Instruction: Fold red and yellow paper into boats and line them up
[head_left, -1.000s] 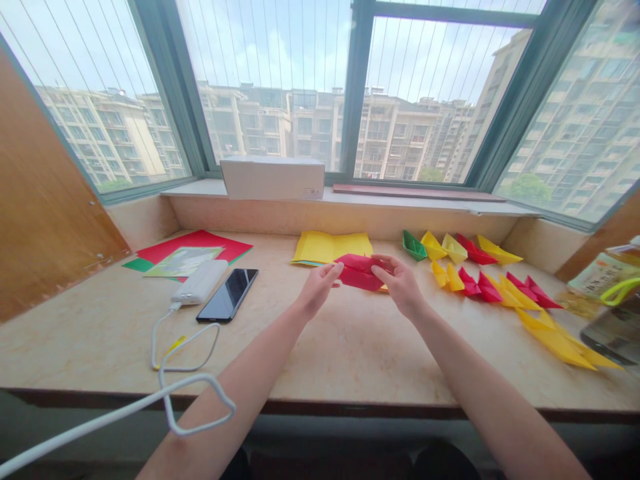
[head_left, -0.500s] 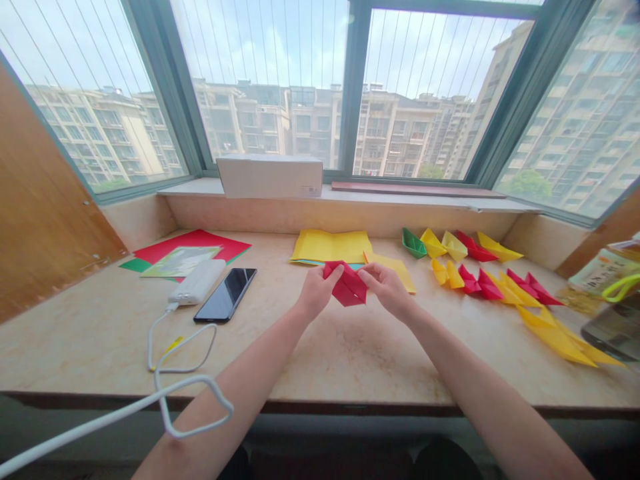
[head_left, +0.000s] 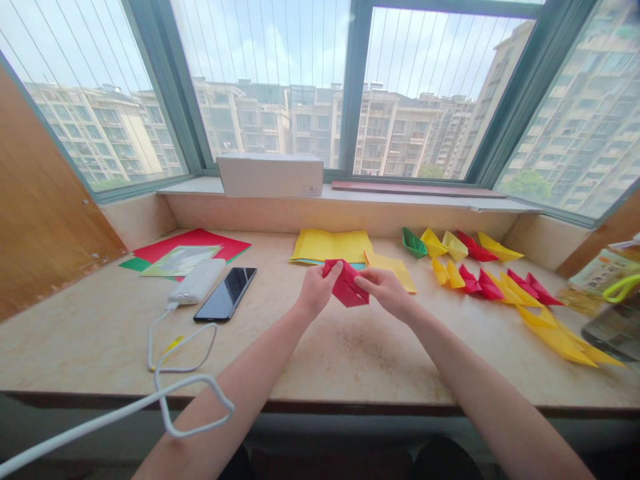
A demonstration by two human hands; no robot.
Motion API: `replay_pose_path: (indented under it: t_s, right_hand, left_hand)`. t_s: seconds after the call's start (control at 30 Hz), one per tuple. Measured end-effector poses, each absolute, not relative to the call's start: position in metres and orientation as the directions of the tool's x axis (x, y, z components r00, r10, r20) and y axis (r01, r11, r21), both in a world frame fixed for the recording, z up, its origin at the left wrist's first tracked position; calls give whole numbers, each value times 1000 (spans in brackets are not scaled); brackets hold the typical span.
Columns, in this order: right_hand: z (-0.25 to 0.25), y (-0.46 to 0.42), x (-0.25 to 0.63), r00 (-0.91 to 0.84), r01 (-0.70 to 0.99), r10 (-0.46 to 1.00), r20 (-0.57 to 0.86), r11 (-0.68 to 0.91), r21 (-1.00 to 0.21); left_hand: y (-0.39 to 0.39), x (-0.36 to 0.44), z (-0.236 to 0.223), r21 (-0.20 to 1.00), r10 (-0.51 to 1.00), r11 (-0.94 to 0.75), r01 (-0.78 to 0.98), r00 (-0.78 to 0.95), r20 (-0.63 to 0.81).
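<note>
A folded piece of red paper (head_left: 349, 288) is held up over the middle of the counter, between both hands. My left hand (head_left: 320, 285) pinches its left side, thumb on the near face. At its right edge my right hand (head_left: 377, 284) grips the paper between thumb and fingers. The fingers behind the paper are hidden. Just beyond lie yellow sheets (head_left: 330, 245) with a blue edge beneath, and a folded yellow paper (head_left: 393, 268). Folded paper boats (head_left: 434, 243) and other red and yellow folded shapes (head_left: 480, 284) stand in rows to the right.
A phone (head_left: 226, 295) and a white power bank (head_left: 197, 283) with a white cable (head_left: 195, 379) lie at left, beside red sheets (head_left: 200, 240). A white box (head_left: 270, 177) stands on the window ledge. A bottle (head_left: 605, 270) and a dark object (head_left: 615, 330) are at far right.
My right hand has shifted slightly down along the paper's right edge. The red paper has turned a little; my left hand keeps its hold.
</note>
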State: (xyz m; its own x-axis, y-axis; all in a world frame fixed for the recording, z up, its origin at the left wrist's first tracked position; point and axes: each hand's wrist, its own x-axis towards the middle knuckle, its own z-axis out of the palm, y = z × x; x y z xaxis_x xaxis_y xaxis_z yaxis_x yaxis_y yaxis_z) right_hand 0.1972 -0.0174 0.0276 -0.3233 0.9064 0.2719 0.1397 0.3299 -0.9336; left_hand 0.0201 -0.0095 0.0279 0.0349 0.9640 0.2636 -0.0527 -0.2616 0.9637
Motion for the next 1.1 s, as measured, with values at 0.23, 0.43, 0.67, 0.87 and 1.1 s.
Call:
replay_pose_path:
  t_s: [0.23,0.43,0.67,0.87,1.1]
  right_hand:
    - [26,-15,199,-307,140,928,212,264,-954]
    - [25,-16,200,-277,166,936,218,270,-948]
    - [30,-15,208,-328,274,922,206,302,-913]
    - [29,-13,211,-401,257,899,174,293,-921]
    - [27,-12,211,-390,288,897,208,333,-898]
  left_hand:
    - [-9,19,27,961,960,-278,-4,46,278]
    - [-9,18,27,959,958,-285,-16,38,285]
    - [-6,15,30,946,945,-323,-26,-65,321]
    - [-4,13,28,944,940,-330,-13,-101,327]
    - [-4,15,29,951,944,-309,-19,-126,305]
